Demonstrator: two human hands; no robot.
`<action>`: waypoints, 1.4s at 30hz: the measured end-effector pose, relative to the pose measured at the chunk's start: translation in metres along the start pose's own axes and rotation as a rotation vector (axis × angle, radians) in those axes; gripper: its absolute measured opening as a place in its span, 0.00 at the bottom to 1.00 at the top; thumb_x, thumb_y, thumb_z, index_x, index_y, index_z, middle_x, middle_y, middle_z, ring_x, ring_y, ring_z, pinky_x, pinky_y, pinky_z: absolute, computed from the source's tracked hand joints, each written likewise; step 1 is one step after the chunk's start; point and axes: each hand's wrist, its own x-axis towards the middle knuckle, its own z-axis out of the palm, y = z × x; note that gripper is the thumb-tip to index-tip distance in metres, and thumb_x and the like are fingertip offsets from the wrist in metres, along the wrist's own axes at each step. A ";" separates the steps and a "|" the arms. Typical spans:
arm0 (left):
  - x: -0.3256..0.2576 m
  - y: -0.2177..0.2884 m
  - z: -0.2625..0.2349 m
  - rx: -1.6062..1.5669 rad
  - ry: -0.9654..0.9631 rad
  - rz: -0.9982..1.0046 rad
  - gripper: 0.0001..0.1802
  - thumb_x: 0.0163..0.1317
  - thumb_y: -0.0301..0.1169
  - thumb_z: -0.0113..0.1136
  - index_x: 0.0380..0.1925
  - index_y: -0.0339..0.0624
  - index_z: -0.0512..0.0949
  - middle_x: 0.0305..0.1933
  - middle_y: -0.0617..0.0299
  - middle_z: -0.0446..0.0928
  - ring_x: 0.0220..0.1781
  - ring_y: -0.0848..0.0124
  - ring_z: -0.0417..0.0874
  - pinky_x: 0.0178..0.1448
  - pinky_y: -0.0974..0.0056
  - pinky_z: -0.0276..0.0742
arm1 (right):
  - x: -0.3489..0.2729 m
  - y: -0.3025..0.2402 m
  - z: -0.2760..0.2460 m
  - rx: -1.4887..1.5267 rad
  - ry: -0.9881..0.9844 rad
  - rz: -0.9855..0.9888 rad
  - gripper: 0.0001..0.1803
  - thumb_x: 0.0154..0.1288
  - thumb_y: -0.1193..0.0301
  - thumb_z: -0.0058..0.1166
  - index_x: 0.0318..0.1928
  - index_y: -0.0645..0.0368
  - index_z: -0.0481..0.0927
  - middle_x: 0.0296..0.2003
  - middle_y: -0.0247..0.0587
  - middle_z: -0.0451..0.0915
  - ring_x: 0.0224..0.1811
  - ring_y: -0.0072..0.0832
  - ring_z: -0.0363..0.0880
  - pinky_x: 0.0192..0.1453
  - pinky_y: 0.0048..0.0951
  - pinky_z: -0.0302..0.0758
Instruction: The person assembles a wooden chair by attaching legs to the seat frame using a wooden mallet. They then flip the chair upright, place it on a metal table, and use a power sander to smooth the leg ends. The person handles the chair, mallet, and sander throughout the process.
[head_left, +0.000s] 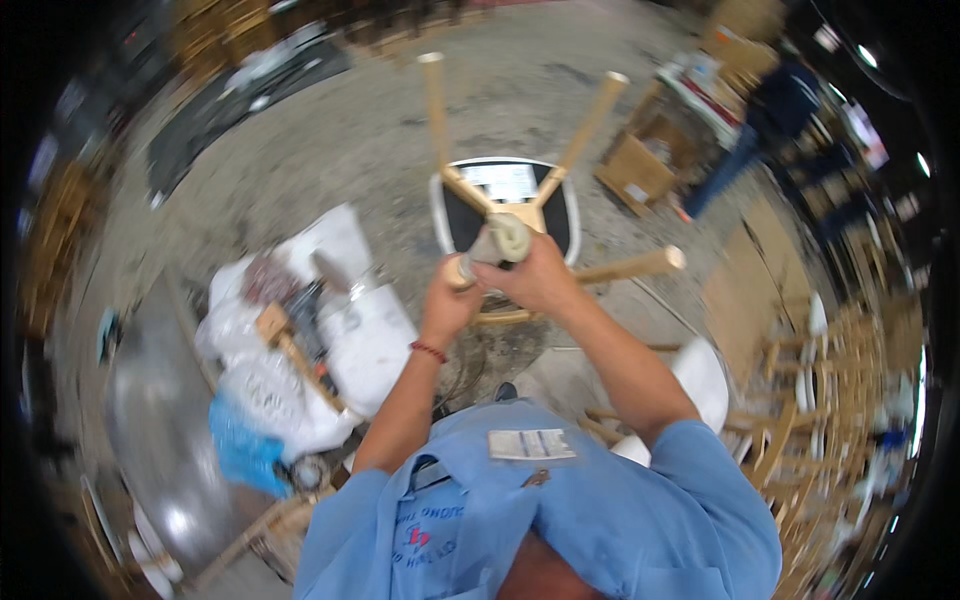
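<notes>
An upturned chair (520, 218) stands before me, its pale wooden legs pointing up and its black, white-rimmed seat below. My left hand (450, 305) is closed round the near left chair leg (459, 273), just under its tip. My right hand (540, 275) grips a whitish roll of thin wrapping material (511, 238), its coiled end facing up. A whitish stretch of that material seems to run between the roll and the leg near my fingers; blur hides the detail. The other legs stand free of my hands.
White and blue plastic bags (265, 400) and a wooden piece (300, 360) lie at left beside a shiny metal sheet (170, 400). An open cardboard box (640, 170) and a person (745, 140) are far right. Stacked wooden chair frames (800, 440) crowd the right.
</notes>
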 end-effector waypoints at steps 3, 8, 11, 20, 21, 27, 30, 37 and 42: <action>0.005 0.009 -0.009 0.037 -0.014 -0.111 0.19 0.55 0.27 0.71 0.46 0.42 0.75 0.43 0.63 0.78 0.45 0.73 0.78 0.51 0.66 0.75 | -0.008 0.022 -0.049 0.166 0.324 0.073 0.21 0.52 0.69 0.71 0.46 0.61 0.80 0.40 0.38 0.84 0.43 0.25 0.82 0.49 0.31 0.78; 0.016 0.036 -0.011 0.011 -0.099 -0.030 0.14 0.53 0.24 0.70 0.38 0.41 0.76 0.41 0.64 0.77 0.44 0.73 0.78 0.52 0.67 0.73 | -0.077 0.079 -0.188 0.129 0.798 0.186 0.13 0.54 0.70 0.67 0.38 0.62 0.81 0.33 0.37 0.84 0.36 0.26 0.82 0.42 0.29 0.78; 0.016 0.037 -0.011 -0.002 -0.114 -0.016 0.13 0.54 0.23 0.69 0.36 0.41 0.75 0.39 0.65 0.77 0.43 0.75 0.77 0.50 0.68 0.73 | -0.085 0.103 -0.205 0.054 0.818 0.304 0.15 0.52 0.68 0.67 0.39 0.62 0.82 0.33 0.38 0.85 0.36 0.26 0.83 0.41 0.30 0.77; 0.015 0.037 -0.012 -0.066 -0.116 -0.014 0.11 0.55 0.23 0.67 0.36 0.42 0.75 0.37 0.65 0.76 0.41 0.76 0.76 0.49 0.68 0.74 | -0.072 0.132 -0.223 0.011 0.822 0.350 0.15 0.54 0.67 0.65 0.34 0.68 0.81 0.28 0.40 0.83 0.27 0.25 0.81 0.31 0.30 0.76; 0.015 0.034 -0.014 -0.054 -0.108 0.003 0.11 0.55 0.23 0.67 0.36 0.42 0.75 0.37 0.65 0.76 0.41 0.76 0.76 0.49 0.68 0.73 | -0.072 0.131 -0.215 0.015 0.823 0.327 0.15 0.54 0.67 0.65 0.34 0.68 0.81 0.27 0.39 0.83 0.25 0.24 0.80 0.29 0.29 0.75; 0.015 0.038 -0.011 0.018 -0.127 0.008 0.12 0.54 0.23 0.68 0.37 0.42 0.74 0.38 0.65 0.76 0.41 0.75 0.76 0.49 0.68 0.73 | -0.091 0.136 -0.218 0.086 0.798 0.419 0.15 0.53 0.71 0.64 0.40 0.66 0.80 0.31 0.38 0.83 0.31 0.28 0.81 0.36 0.32 0.77; 0.016 0.039 -0.012 0.008 -0.147 -0.026 0.13 0.54 0.23 0.68 0.37 0.42 0.74 0.39 0.65 0.76 0.41 0.75 0.76 0.49 0.68 0.74 | -0.096 0.142 -0.197 0.003 0.889 0.323 0.11 0.53 0.70 0.64 0.35 0.64 0.81 0.29 0.37 0.82 0.27 0.25 0.80 0.31 0.30 0.75; 0.015 0.037 -0.018 0.043 -0.146 -0.052 0.13 0.54 0.25 0.68 0.37 0.41 0.74 0.39 0.64 0.75 0.42 0.73 0.76 0.51 0.67 0.73 | -0.074 0.129 -0.200 -0.060 0.798 0.405 0.15 0.53 0.68 0.66 0.38 0.63 0.80 0.30 0.39 0.81 0.28 0.24 0.79 0.29 0.29 0.75; 0.019 0.033 -0.021 -0.019 -0.202 -0.034 0.14 0.54 0.24 0.69 0.38 0.41 0.74 0.39 0.64 0.75 0.43 0.74 0.76 0.51 0.68 0.73 | -0.061 0.121 -0.209 0.022 0.679 0.470 0.18 0.51 0.67 0.67 0.43 0.59 0.81 0.31 0.43 0.83 0.31 0.29 0.82 0.35 0.34 0.78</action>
